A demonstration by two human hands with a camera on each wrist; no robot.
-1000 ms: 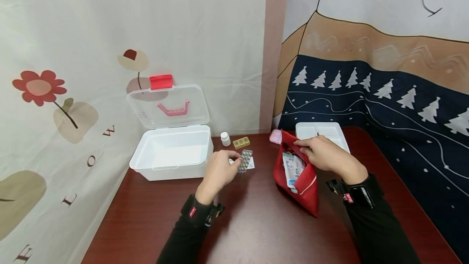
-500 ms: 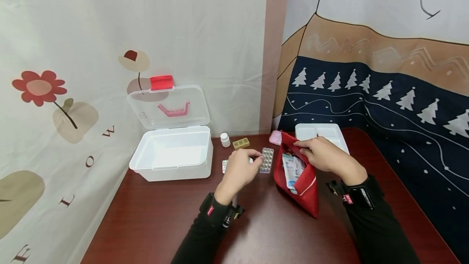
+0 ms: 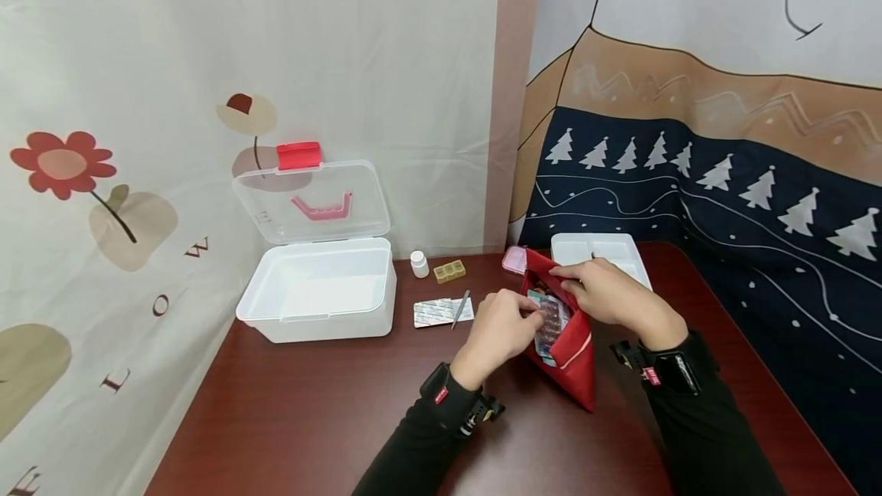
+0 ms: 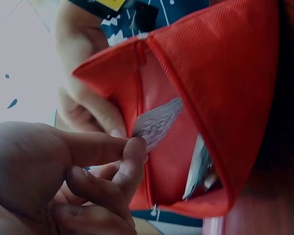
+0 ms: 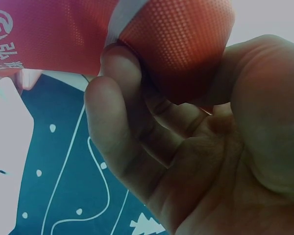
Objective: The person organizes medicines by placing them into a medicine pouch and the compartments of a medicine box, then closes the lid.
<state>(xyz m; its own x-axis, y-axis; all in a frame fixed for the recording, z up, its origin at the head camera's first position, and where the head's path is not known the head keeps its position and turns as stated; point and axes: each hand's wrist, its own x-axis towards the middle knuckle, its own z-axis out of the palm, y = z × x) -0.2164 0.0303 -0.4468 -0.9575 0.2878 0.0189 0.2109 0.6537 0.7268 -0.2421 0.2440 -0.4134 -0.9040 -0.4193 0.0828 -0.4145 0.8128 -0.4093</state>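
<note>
My left hand (image 3: 501, 331) pinches a pill blister pack (image 4: 158, 122) between thumb and fingers. It holds the pack partly inside the mouth of a red zip pouch (image 3: 577, 373), foil side showing in the left wrist view. The pouch's far edge is gripped by my right hand (image 3: 620, 293), thumb on one side and curled fingers on the other in the right wrist view, which keeps the mouth spread. Inside the pouch, a pale packet (image 4: 195, 169) leans against the wall; the rest of the contents are partly hidden.
Left stands a white storage box (image 3: 331, 327), its clear lid (image 3: 310, 201) raised. Near it are a white bottle (image 3: 419, 264), a yellow pill case (image 3: 450, 272), a silver blister sheet (image 3: 432, 313) and a slim metal tool (image 3: 461, 310). Behind the pouch are a pink case (image 3: 514, 259) and a white divided tray (image 3: 637, 270).
My left hand has picked up the blister pack beside the white box and carried it right to the pouch, uncovering the silver sheet and metal tool. My right hand has stayed on the pouch.
</note>
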